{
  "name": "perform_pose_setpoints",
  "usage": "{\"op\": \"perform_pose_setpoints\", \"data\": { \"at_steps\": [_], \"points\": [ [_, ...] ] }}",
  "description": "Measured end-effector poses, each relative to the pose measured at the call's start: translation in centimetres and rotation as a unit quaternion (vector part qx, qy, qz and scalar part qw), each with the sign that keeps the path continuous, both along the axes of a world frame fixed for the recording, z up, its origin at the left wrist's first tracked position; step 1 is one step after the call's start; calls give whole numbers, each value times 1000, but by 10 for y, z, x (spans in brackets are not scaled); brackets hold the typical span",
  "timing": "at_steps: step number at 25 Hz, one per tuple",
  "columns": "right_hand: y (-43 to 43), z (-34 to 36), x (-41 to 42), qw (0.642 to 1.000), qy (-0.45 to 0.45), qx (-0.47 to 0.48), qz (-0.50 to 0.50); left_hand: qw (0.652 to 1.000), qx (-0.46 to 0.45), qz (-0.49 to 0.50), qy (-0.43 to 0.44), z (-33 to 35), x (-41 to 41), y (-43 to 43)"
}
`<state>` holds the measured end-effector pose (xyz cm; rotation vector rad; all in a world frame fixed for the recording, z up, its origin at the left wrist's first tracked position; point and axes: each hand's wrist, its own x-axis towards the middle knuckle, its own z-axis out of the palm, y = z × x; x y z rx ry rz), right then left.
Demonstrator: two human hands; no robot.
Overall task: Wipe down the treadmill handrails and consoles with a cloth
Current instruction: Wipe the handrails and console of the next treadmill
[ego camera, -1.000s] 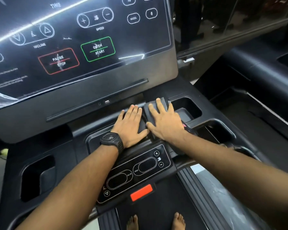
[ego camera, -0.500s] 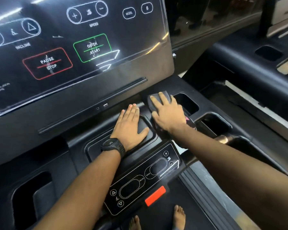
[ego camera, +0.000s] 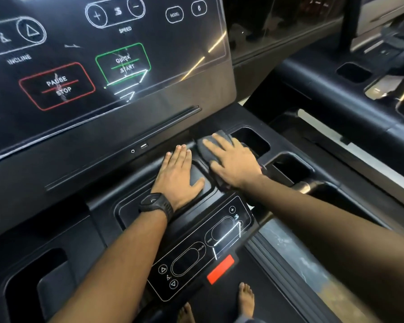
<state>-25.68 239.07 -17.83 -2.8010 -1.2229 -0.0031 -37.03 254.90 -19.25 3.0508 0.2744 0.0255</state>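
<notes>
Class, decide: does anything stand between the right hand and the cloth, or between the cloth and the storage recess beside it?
Nothing visible. The right hand lies flat on the cloth, the storage recess adjoins it, and the left hand rests opposite.

I take this for a gym. Before me is a treadmill's big touch screen [ego camera: 117,66] marked SPEED, INCLINE, QUICK START and PAUSE STOP. A smaller control panel [ego camera: 196,252] and a red tab [ego camera: 220,269] sit above the belt [ego camera: 216,305]. A second, similar dark machine [ego camera: 324,89] stands alongside on my right.
</notes>
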Motion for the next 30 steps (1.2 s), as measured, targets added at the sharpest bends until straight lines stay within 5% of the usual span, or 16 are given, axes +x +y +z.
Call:
{"op": "perform_pose_setpoints", "data": {
  "at_steps": [2,4,8,11,14,18,21,25,28,30],
  "points": [
    [0,3,-5,1000,-7,3,-12,1000,-1,1,-3,0,-1,0],
    [-10,0,-10,993,-43,-35,102,1000,-2,-3,-3,0,-1,-1],
    [-16,-1,-10,998,1,13,-56,1000,19,4,0,1,0,-2],
    [-22,-3,-17,997,-21,-20,70,1000,26,1,-1,0,0,-3],
    [-18,1,-10,997,8,8,-78,1000,27,2,4,2,0,-4],
    [-15,0,-10,994,-12,-42,97,1000,30,2,7,2,-1,-4],
    [-3,8,-2,996,20,12,-92,1000,14,0,-2,1,-1,-4],
    [-6,1,-12,996,-6,-26,86,1000,6,-6,-7,2,-1,-3],
    [-14,4,-13,990,56,31,-128,1000,15,-1,-3,3,-1,-5],
    [-17,5,-24,994,68,17,-78,1000,20,5,-10,2,0,-4]
  ]
}}
